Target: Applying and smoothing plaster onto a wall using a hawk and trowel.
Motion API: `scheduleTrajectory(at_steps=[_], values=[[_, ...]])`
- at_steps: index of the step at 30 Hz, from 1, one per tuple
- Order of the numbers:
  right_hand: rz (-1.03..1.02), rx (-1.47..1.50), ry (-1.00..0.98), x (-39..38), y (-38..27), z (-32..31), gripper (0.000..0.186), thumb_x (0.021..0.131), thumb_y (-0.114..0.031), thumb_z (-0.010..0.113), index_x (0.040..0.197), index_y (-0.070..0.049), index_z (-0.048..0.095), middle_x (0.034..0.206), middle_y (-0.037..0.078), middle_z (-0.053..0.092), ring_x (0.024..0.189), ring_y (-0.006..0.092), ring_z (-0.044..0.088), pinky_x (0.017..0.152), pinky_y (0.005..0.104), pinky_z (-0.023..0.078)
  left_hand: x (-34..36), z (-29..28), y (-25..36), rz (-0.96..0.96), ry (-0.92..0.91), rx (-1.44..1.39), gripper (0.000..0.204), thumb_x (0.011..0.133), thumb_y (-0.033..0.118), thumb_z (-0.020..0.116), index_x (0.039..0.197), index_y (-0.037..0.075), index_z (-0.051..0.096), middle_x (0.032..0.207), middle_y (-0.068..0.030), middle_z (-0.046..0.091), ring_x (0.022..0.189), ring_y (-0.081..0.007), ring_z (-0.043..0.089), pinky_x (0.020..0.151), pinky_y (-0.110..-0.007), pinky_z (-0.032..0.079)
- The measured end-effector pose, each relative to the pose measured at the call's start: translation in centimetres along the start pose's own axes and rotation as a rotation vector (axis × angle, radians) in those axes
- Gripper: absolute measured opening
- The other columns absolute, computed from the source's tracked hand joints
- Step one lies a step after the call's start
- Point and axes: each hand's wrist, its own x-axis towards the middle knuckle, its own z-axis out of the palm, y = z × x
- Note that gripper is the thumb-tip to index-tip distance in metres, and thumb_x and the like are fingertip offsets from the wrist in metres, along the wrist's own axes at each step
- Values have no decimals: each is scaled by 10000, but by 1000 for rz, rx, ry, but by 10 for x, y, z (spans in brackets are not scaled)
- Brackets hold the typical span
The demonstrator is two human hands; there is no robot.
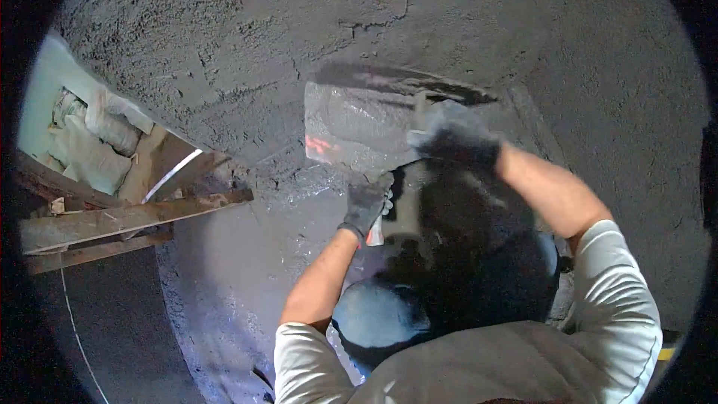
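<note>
My left hand (pixel 366 203), in a dark glove, is closed around a red-and-white handle (pixel 375 235), whose end sticks out below the fist. Just beyond it is a flat rectangular plate (pixel 359 123), spread with wet grey mortar and marked orange-red at its left corner. Whether the handle belongs to this plate is hidden. At the plate's right end my right hand (pixel 456 135), gloved and blurred by motion, curls at a grey upright piece that looks like a trowel's handle bracket. A long dark strip (pixel 396 78) runs beyond the plate; I cannot tell blade from shadow.
Rough grey mortar (pixel 224 45) spreads across the far side, with a smoother wet surface (pixel 247 269) nearer on the left. Wooden boards (pixel 134 217) jut in from the left, below an opening holding crumpled pale sacks (pixel 101 135). My knee (pixel 381 314) is close below my left hand.
</note>
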Motion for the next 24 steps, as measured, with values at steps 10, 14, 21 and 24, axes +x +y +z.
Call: scheduleTrajectory(at_steps=[10,14,21,24], values=[[263,-18,-422,41,56,-26,300,782,-311,497,765,-45,635,758,186,628,708,345,612,641,463,475,-4,-1,19,126,-311,-5,331,831,174,502,1147,78,527,1080,-155,572,1007,-284,546,879,-377,454],[433,-13,-497,82,77,2,402,790,-343,456,934,-21,649,826,189,641,765,334,634,683,459,486,-32,15,29,-604,-730,-864,213,839,144,492,1033,80,555,789,-86,614,685,-209,606,610,-345,515],[326,-60,-347,111,94,-33,531,781,-366,462,1042,92,527,798,235,613,763,381,603,681,466,480,-24,-17,12,-1531,-332,-1775,161,859,233,526,870,80,576,567,3,497,404,-145,472,354,-282,393],[254,-149,-310,110,104,-38,463,817,-400,457,985,13,580,782,214,616,756,360,611,672,476,483,-42,-10,5,-1371,-299,-1575,141,850,218,537,841,84,581,555,-3,495,395,-147,470,355,-283,394]])
